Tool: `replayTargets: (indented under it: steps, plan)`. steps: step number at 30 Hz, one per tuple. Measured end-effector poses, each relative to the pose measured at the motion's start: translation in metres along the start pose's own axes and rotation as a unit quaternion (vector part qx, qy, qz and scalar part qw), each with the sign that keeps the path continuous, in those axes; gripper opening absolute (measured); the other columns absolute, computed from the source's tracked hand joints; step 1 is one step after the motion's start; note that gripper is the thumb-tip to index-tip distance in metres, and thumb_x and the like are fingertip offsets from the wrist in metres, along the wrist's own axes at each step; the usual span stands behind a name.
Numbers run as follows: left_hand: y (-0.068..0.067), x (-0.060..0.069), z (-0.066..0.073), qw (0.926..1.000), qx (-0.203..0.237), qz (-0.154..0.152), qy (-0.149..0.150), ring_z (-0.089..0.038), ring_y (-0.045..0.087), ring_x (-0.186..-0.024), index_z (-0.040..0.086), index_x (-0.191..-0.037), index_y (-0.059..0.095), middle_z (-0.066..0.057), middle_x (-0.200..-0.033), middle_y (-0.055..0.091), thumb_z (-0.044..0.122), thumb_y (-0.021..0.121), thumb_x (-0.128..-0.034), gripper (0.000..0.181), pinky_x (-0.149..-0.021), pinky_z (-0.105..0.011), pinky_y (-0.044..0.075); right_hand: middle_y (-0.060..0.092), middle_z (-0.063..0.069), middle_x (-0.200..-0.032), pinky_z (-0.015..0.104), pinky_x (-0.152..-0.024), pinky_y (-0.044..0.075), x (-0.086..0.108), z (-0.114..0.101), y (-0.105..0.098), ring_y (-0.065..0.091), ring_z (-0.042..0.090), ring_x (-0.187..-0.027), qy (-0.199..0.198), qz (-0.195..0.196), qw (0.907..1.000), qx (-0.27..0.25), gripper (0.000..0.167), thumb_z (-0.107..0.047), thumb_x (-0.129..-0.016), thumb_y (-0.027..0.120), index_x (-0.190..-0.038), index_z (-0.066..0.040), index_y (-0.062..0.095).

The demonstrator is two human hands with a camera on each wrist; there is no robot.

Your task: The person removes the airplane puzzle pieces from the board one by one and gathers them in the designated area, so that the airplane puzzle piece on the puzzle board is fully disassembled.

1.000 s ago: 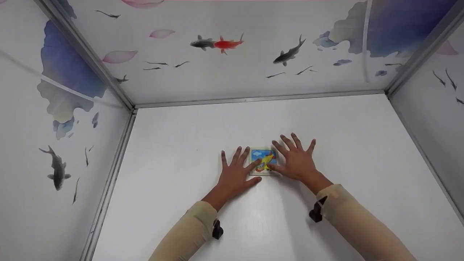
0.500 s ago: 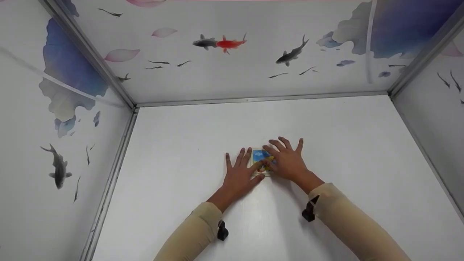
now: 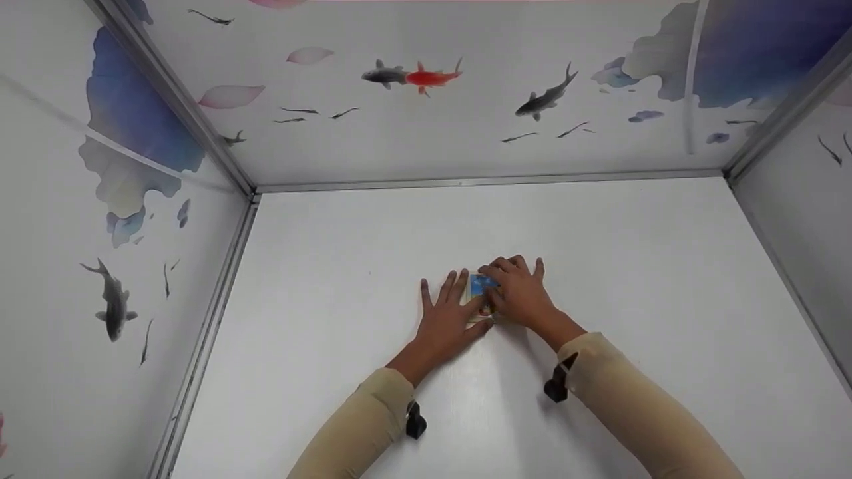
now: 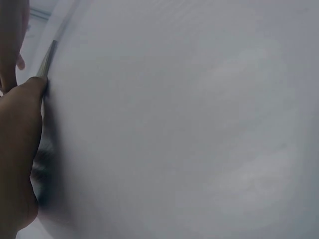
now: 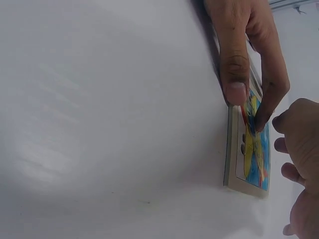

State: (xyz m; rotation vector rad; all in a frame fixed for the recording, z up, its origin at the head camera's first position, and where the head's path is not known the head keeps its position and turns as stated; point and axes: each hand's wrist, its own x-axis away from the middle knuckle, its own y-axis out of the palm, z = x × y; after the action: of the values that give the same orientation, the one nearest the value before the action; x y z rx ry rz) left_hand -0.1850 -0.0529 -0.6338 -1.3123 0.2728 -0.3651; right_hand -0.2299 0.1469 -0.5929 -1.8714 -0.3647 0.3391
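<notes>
In the head view a small framed board (image 3: 480, 283) with a blue and yellow picture lies on the white table, partly covered by both hands. My left hand (image 3: 442, 327) (image 4: 17, 144) (image 5: 239, 40) rests with fingers spread at its left side. The left thumb is at the near edge, and the bent index finger reaches onto the picture. From the right, my right hand (image 3: 524, 297) (image 5: 309, 144) reaches over the board, its fingers slightly bent. In the right wrist view part of the picture (image 5: 256, 159) shows between the hands. Whether the right fingers touch it cannot be told.
The white tabletop (image 3: 333, 246) surrounds the board. Behind it stands a panel (image 3: 439, 146) painted with fish and petals, with more panels at both sides. Metal rails (image 3: 399, 186) run along the table's edges. A small black device (image 3: 416, 422) (image 3: 556, 388) is on each wrist.
My right hand has moved left over the picture, its fingers drawn closer together, covering more of it. My left hand stays at the board's left side. The head view has shifted slightly.
</notes>
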Motion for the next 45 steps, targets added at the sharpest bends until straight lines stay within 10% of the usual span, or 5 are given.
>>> replayTargets:
  steps: [12,23,45]
  plan:
    - [-0.002,-0.005,0.009,0.9998,0.021,-0.005,0.002,-0.033,0.015,-0.175,0.042,-0.166,0.050,-0.008,-0.187,0.017,0.071,0.047,-0.1102,0.063,-0.130,-0.082,0.010,0.069,0.013,-0.146,0.092,-0.117,0.025,-0.003,0.001,0.000,0.055,0.043,-0.140,0.001,-0.015,0.9996,-0.026,0.051,-0.011,-0.103,0.077,-0.152,-0.015,0.066]
    - [-0.002,-0.005,0.004,0.9988,0.048,-0.012,0.006,-0.033,0.010,-0.175,0.042,-0.167,0.049,-0.008,-0.188,0.013,0.072,0.044,-0.1105,0.065,-0.130,-0.083,0.003,0.070,0.017,-0.137,0.076,-0.096,0.052,-0.012,-0.001,-0.006,0.061,0.044,-0.122,-0.012,-0.033,0.9966,-0.074,0.058,-0.010,-0.093,0.087,-0.148,-0.009,0.068]
    - [-0.001,-0.002,-0.003,0.9983,0.057,-0.005,0.003,-0.034,0.012,-0.175,0.042,-0.168,0.048,-0.008,-0.188,0.015,0.071,0.045,-0.1109,0.064,-0.130,-0.083,0.004,0.057,0.016,-0.139,0.055,-0.108,0.058,-0.027,-0.006,-0.004,0.062,0.037,-0.128,-0.006,-0.084,0.9854,-0.148,0.040,0.000,-0.103,0.073,-0.143,-0.005,0.073]
